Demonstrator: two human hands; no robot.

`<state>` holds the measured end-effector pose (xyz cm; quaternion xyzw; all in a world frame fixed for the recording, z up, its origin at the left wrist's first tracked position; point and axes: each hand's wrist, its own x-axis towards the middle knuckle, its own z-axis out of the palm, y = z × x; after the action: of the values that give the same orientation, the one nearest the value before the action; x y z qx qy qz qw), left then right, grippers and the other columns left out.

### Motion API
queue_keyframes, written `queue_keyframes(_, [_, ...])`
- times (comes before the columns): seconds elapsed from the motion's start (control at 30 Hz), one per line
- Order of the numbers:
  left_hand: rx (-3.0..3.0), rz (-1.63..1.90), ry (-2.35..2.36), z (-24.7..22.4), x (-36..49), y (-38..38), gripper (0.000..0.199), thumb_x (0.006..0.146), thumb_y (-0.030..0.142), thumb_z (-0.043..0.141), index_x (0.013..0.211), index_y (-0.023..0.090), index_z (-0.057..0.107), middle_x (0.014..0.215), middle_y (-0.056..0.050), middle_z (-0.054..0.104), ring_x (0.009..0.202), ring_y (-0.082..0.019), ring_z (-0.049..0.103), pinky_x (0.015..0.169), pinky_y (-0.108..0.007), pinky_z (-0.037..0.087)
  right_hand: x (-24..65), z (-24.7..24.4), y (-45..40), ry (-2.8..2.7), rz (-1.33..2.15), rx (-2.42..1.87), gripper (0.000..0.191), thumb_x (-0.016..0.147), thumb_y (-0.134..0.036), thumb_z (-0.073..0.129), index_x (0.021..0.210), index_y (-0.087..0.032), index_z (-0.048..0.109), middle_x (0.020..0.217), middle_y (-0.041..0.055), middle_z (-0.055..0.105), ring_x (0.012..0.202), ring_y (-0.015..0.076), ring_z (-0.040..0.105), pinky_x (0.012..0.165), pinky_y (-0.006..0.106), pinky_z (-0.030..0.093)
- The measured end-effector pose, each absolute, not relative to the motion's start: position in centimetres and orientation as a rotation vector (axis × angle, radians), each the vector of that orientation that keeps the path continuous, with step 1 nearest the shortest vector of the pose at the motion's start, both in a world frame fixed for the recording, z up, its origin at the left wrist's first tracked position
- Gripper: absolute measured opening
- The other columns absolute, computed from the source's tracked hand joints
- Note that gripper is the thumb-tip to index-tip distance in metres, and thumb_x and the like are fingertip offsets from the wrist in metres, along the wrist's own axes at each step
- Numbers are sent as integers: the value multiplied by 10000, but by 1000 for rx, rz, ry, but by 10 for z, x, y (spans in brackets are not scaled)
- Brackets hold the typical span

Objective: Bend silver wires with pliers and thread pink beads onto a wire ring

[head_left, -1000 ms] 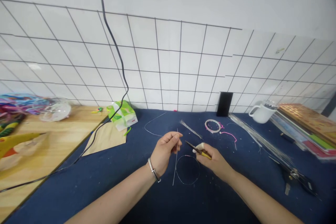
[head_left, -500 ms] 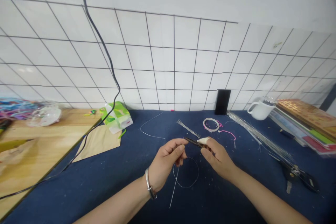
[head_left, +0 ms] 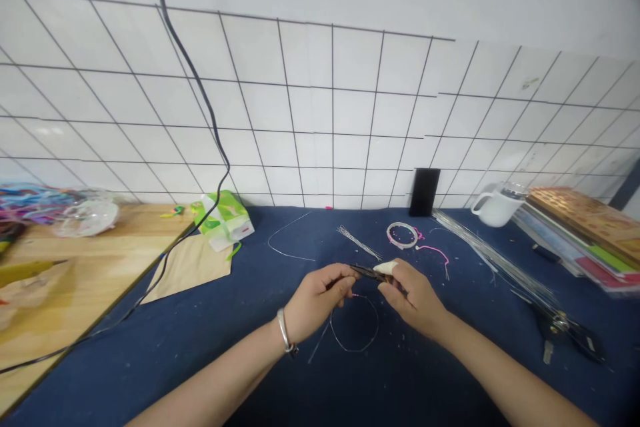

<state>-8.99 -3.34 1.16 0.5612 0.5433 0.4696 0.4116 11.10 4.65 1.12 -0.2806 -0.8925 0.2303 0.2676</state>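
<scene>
Thin wire (head_left: 356, 351), bent into a loop with a straight end hanging at its left, dangles below my left hand (head_left: 325, 297), whose thumb and fingers pinch it. My right hand (head_left: 415, 300), with a white wrap on one finger, is closed around dark pliers (head_left: 369, 272). The pliers' tips point left and meet the wire at my left fingertips; whether the jaws are closed is too small to tell. Tiny pink beads (head_left: 356, 295) show near the top of the loop.
Behind my hands lie a short wire bundle (head_left: 359, 242) and a beaded ring (head_left: 402, 235). To the right are long wires (head_left: 500, 263), black-handled cutters (head_left: 570, 333), a white mug (head_left: 497, 205) and stacked books (head_left: 580, 240). A green packet (head_left: 225, 217) and black cable (head_left: 200, 90) are left.
The straight wire end below my left hand has swung left and looks shorter. Pink beads now show by the loop. My right hand has shifted slightly left with the pliers.
</scene>
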Motion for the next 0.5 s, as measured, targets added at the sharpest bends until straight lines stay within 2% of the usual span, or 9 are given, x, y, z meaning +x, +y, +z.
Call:
queue_keyframes(0.07, [1579,1026,1400,18,-107,-29,218,799,333,490,896,208,639,677,-5,583,554,-116,510,546,-222,417,110,7,50,-2404,650,-791,234,845,-360,447,1001,-216,546,776,25,529,702,155,502,645,272,407])
queue_keyframes(0.23, [2019,716,1766,13,-152,-13,236,821,298,435,866,228,656,851,-27,644,781,-179,572,714,-262,412,108,-9,63,-2362,710,-925,211,857,-364,412,902,-206,545,706,1,515,616,134,476,591,255,384])
queue_keyframes(0.33, [2061,509,1946,-6,-161,-5,248,839,298,399,866,235,638,868,-28,647,788,-178,582,709,-256,410,107,-20,74,-2397,670,-994,222,857,-380,405,865,-205,541,721,2,530,646,140,493,609,257,382])
queue_keyframes(0.5, [2057,423,1991,-31,-150,1,204,833,301,426,825,222,614,850,-30,629,789,-173,577,704,-256,399,109,-34,85,-2546,430,-1109,231,841,-402,432,841,-200,545,762,22,545,733,167,515,640,266,370])
